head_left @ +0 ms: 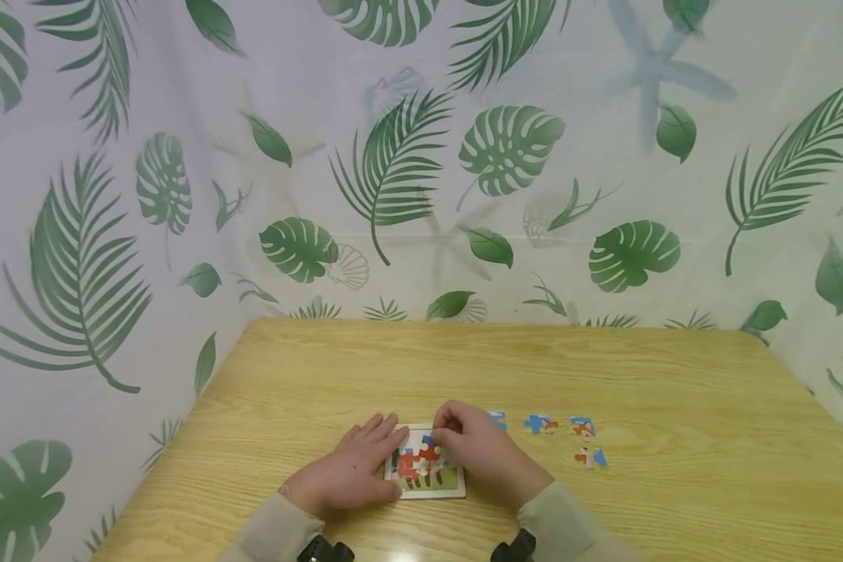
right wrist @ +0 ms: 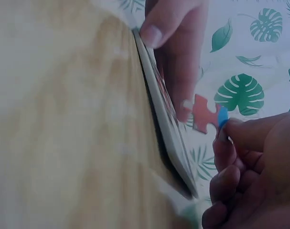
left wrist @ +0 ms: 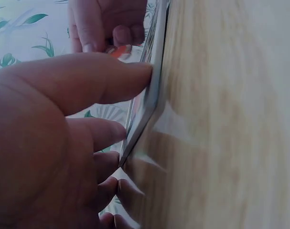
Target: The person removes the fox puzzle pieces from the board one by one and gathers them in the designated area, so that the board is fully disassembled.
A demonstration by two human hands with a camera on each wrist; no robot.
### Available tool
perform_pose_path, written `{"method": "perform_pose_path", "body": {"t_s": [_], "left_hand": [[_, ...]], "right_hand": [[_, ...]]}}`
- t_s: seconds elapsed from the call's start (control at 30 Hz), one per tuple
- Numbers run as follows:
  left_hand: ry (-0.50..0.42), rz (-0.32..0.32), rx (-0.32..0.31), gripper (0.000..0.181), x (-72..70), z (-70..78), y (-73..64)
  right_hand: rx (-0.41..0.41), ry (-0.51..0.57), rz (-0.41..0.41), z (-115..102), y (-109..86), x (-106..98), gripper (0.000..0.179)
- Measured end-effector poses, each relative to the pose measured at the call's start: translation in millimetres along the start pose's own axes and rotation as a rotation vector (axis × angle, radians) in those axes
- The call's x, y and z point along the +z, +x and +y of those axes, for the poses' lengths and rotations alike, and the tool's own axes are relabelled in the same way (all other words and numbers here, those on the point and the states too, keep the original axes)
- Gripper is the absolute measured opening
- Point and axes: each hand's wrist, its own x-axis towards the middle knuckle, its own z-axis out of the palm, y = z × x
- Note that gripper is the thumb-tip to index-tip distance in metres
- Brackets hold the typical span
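A small jigsaw puzzle in a white-edged frame (head_left: 428, 494) lies on the table, several red, white and green pieces fitted in its lower part. Between thumb and index finger my right hand (head_left: 488, 453) pinches a red puzzle piece (right wrist: 204, 114) with a blue corner, held just over the board. My left hand (head_left: 354, 464) rests along the frame's left side with fingers extended. Its thumb (left wrist: 106, 78) presses the frame's near edge in the left wrist view.
To the right of the board lie loose puzzle pieces: a blue and orange one (head_left: 539, 424), one with a fox-like face (head_left: 583, 426) and another (head_left: 590, 457) just below it. A blue piece (head_left: 499, 420) shows partly behind my right hand. A leaf-print curtain (head_left: 421, 172) hangs behind the wooden table (head_left: 309, 367).
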Motion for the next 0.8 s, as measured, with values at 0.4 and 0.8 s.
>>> {"method": "perform_pose_path", "body": {"t_s": [0.4,0.8], "left_hand": [[0.021,0.020,-0.019,0.090,1.6,3.4,0.4],[-0.010,0.020,-0.005,0.089,2.3,3.3,1.4]], "right_hand": [[-0.032,-0.121,0.027,2,-17.2,-46,0.009],[-0.024,-0.190,-0.003,28,-34.5,-81,0.011]]}}
